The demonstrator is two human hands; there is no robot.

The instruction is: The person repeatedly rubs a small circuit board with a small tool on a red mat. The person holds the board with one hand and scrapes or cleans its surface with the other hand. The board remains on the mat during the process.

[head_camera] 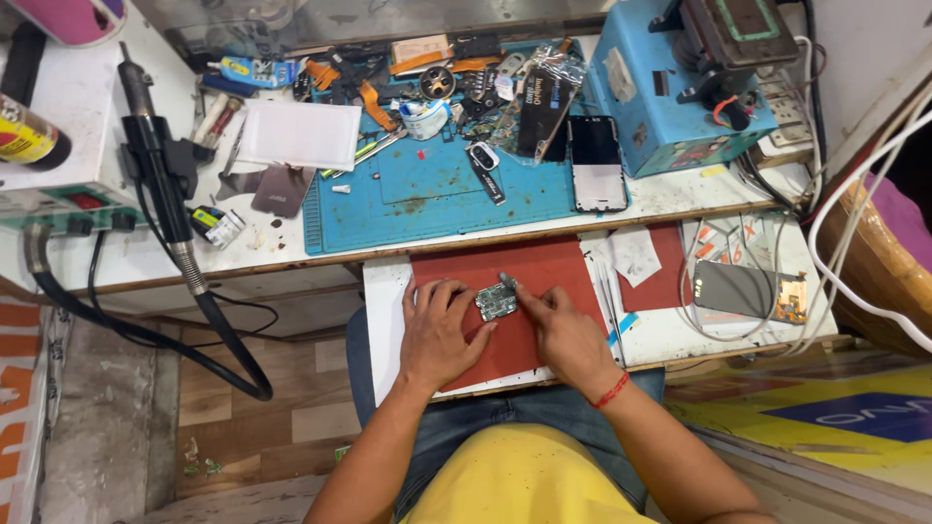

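A blue mat (437,209) bears a phone frame (595,163); perhaps a hot-air wand (160,175) hangs left.

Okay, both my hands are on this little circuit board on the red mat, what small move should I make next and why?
Probably press the left hand flatter to pin the circuit board before working further. The board lies loose on the red mat, held only by the left fingers at its edge, while the right hand brings a thin tool to its top corner. A steadier hold would likely keep it from sliding.

Two hands (437,335), one circuit board (496,302), two mats (437,209).
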